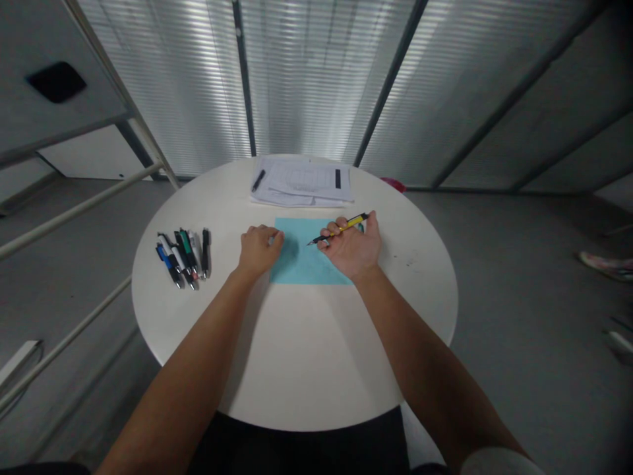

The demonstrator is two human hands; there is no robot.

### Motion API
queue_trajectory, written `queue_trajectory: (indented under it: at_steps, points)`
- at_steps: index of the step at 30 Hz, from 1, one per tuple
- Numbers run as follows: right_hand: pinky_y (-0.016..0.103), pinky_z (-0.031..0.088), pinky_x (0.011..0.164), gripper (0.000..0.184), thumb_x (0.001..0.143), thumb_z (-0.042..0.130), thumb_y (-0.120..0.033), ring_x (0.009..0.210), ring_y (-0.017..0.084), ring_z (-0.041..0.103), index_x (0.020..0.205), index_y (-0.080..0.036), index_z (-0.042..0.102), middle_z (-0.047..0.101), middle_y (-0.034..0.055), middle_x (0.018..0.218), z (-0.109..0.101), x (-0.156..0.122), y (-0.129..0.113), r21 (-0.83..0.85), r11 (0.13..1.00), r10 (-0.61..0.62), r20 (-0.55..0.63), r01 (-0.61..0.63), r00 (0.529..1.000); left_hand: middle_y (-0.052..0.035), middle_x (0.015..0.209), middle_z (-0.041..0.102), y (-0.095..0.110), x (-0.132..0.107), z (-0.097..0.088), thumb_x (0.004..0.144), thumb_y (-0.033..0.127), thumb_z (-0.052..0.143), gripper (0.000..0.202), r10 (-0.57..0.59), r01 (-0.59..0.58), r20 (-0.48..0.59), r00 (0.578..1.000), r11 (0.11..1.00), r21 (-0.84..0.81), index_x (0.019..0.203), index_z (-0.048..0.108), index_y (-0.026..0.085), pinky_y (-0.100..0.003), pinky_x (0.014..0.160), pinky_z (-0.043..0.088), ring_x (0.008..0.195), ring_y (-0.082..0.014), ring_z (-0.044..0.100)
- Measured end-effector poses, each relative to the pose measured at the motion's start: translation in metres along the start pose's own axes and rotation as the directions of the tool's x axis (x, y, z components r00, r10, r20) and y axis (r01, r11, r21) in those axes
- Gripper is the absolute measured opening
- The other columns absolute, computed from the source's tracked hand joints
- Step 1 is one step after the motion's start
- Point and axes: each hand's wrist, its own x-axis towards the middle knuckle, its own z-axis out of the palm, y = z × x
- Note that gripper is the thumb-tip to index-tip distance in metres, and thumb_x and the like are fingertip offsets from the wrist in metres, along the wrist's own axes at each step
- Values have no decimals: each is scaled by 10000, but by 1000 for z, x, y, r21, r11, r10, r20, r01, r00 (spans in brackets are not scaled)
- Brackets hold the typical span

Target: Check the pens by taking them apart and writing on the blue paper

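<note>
A sheet of light blue paper [311, 267] lies on the round white table [306, 356] in front of me. My right hand [359, 249] is palm up over the sheet's right side. Its fingers are curled around a yellow-and-black pen [349, 223], whose pointed tip slants down to the left above the paper. A small dark green bit shows beside the pen, too small to name. My left hand [260, 251] rests at the sheet's left edge, fingers loosely curled in and thumb near the index finger. I see nothing held in it.
Several pens [182, 257] lie in a loose pile on the table's left. At the far edge sits a stack of printed papers [301, 181] with a dark pen [258, 181] on it. A white metal frame [79, 201] stands left of the table, and a blind-covered glass partition [306, 79] behind it.
</note>
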Motion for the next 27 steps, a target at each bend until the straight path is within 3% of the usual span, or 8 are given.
queue_trajectory:
  at_steps: [3, 7, 15, 22, 27]
  points:
    - [286, 409, 522, 576, 797, 254, -775, 649, 185, 491, 645, -239, 399, 426, 6, 584, -3, 2, 1, -43, 999, 12, -26, -13, 1000, -102, 980, 682, -2, 0, 1, 857, 356, 474, 315, -53, 44, 56, 997, 989, 143, 959, 735, 211, -412, 849, 410, 964, -278, 573]
    - [251, 336, 445, 577, 778, 267, -779, 555, 158, 433, 608, -235, 358, 342, -19, 529, -5, 4, 1, -15, 1000, 25, -57, -26, 998, -98, 1020, 650, -1, -2, 2, 832, 295, 490, 297, -65, 49, 92, 994, 984, 170, 1011, 723, 250, -416, 845, 407, 989, -288, 556]
    - [226, 281, 400, 646, 731, 322, -860, 525, 135, 440, 651, -229, 435, 396, -21, 536, 6, 2, -2, 34, 999, 20, -68, -17, 997, -95, 1017, 637, -3, -1, 3, 836, 284, 481, 302, -72, 52, 106, 992, 983, 178, 1033, 709, 266, -425, 832, 418, 981, -292, 550]
    - [234, 312, 419, 646, 734, 323, -853, 562, 145, 465, 641, -223, 436, 421, -6, 566, 0, 0, -1, 77, 996, 46, -5, -46, 999, -89, 1029, 639, -2, 0, 2, 845, 283, 482, 289, -89, 65, 126, 988, 981, 182, 1027, 705, 271, -425, 858, 422, 990, -284, 553]
    - [245, 336, 430, 587, 763, 335, -794, 576, 155, 463, 625, -228, 396, 397, -7, 560, -7, 2, -1, 80, 997, -6, -43, 10, 999, -87, 1033, 640, -1, -1, 1, 841, 282, 485, 292, -87, 64, 126, 988, 982, 177, 1035, 704, 273, -430, 856, 425, 991, -288, 556]
